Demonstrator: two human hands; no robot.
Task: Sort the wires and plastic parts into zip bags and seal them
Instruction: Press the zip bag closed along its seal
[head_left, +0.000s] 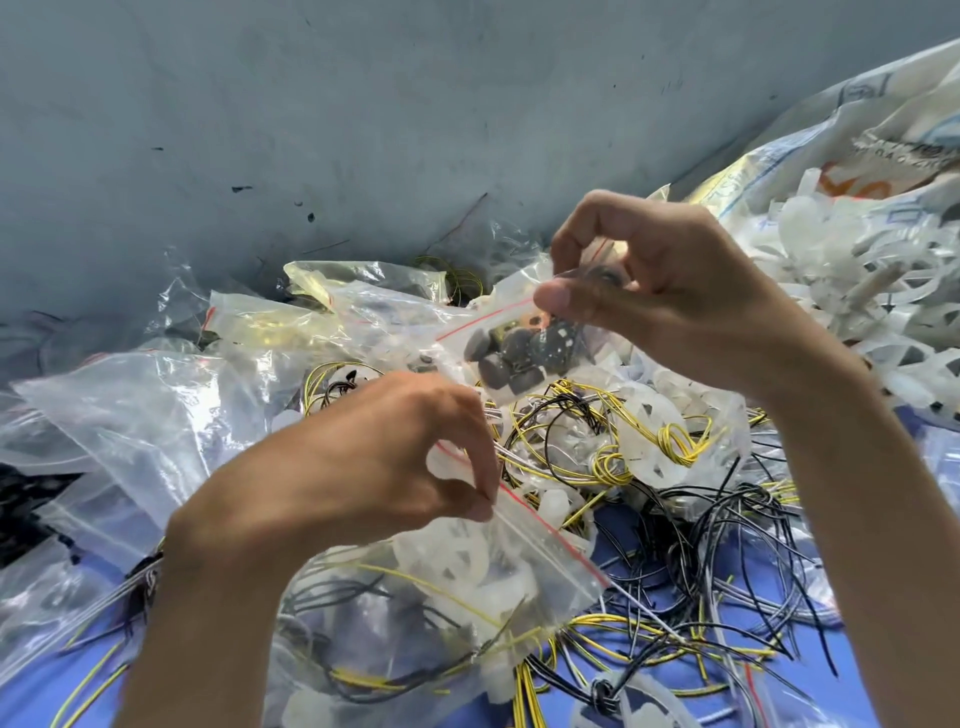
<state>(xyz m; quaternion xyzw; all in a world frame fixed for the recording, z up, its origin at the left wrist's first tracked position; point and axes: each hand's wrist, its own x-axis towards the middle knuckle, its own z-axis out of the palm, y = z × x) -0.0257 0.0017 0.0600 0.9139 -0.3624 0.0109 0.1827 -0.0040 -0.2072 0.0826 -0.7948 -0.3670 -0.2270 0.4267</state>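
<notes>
My left hand (374, 452) pinches the red-striped mouth of a large clear zip bag (467, 613) that holds white plastic wheels and yellow and black wires. My right hand (670, 301) is higher up and grips the top of a small zip bag (519, 353) with several dark round parts and an orange ring inside. The small bag hangs tilted between my two hands. Below them lies a loose heap of yellow and black wires (675, 545) mixed with white plastic wheels (649, 447).
Several filled and empty clear bags (171, 415) pile up at the left and back. A big sack of white plastic parts (857, 270) sits at the right. Everything lies on a blue cloth (639, 551) against a grey wall (311, 130).
</notes>
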